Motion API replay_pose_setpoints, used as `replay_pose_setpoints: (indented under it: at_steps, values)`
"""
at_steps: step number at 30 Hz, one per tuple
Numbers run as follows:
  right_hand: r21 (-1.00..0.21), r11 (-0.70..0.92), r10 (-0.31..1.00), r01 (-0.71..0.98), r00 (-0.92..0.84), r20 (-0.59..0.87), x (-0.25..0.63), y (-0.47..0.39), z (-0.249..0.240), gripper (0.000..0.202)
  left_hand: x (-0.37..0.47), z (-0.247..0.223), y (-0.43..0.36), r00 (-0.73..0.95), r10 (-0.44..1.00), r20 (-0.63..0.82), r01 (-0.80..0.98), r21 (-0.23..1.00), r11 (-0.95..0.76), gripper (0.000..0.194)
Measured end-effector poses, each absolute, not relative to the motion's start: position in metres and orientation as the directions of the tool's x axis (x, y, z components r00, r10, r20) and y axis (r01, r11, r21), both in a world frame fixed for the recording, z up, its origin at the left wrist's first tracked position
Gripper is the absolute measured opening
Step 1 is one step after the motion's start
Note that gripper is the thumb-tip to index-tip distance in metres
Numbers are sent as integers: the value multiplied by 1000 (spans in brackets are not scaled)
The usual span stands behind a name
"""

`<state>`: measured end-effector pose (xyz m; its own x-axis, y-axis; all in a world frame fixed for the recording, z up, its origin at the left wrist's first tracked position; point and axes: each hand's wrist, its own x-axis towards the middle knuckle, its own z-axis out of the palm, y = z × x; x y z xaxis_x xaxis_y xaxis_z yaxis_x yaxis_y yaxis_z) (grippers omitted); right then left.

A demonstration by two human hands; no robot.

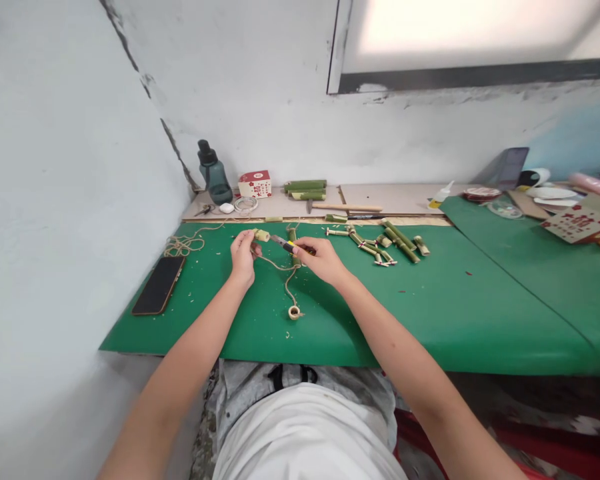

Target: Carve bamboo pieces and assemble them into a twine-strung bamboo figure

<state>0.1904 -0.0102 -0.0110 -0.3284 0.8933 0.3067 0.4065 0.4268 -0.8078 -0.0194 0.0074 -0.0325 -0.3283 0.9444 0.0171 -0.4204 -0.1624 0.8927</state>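
My left hand [244, 255] is closed around a short pale-green bamboo piece [262, 235], whose cut end points right. In my right hand [321, 259] is a utility knife [286, 245]; its blade reaches left, close to the bamboo end. Whether the blade touches it is too small to tell. Beneath the knife an upright bamboo tube [297, 259] lies partly hidden by my right hand. A thin twine [289, 288] runs from near my left hand past this tube down to a small bamboo ring [294, 312] on the green mat [260, 327].
A phone [159, 285] and coiled twine [184, 245] lie at the left. Behind stand a bottle [215, 175] and a red-white box [255, 184], with a hammer [347, 207] further right. Several bamboo pieces [401, 241] lie right of my hands. A glue bottle [441, 195] stands at the back.
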Motion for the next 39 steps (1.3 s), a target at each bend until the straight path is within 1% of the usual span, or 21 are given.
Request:
replay_pose_setpoints:
  at_steps: [3, 5, 8, 11, 14, 17, 23, 31, 34, 39]
  values:
    - [-759, 342, 939, 554, -161, 305, 202, -1, -14, 29, -22, -27, 6, -211, 971, -117, -587, 809, -30, 14]
    - [-675, 223, 966, 703, -63, 252, 213, 6, -17, 28, -25, -24, 5, -89, 982, -169, -662, 747, 68, 18]
    - [-510, 70, 992, 857, -6, 127, 228, 13, -22, 30, -27, -22, 4, 46, 981, -188, -717, 678, 163, 25]
    - [-425, 26, 998, 905, 0, 60, 235, 16, -24, 34, -26, -23, 4, 108, 979, -175, -736, 647, 197, 29]
    - [-400, 22, 999, 916, -1, 53, 234, 16, -26, 36, -23, -23, 4, 127, 978, -164, -737, 644, 204, 31]
    - [-375, 34, 998, 926, -11, 62, 232, 16, -27, 36, -21, -22, 3, 115, 981, -158, -713, 674, 192, 33]
    - [-327, 119, 990, 937, -85, 115, 228, 14, -28, 34, -20, -21, 0, 136, 984, -118, -677, 714, 179, 37]
    - [-322, 139, 987, 936, -106, 118, 225, 14, -31, 37, -21, -22, 3, 14, 985, -172, -666, 733, 137, 31]
    - [-309, 170, 980, 936, -129, 148, 224, 13, -31, 37, -23, -21, 4, -24, 980, -199, -688, 714, 128, 32]
    - [-270, 250, 951, 930, -184, 247, 207, 5, -22, 38, -27, -19, 6, -29, 975, -221, -756, 643, 123, 30]
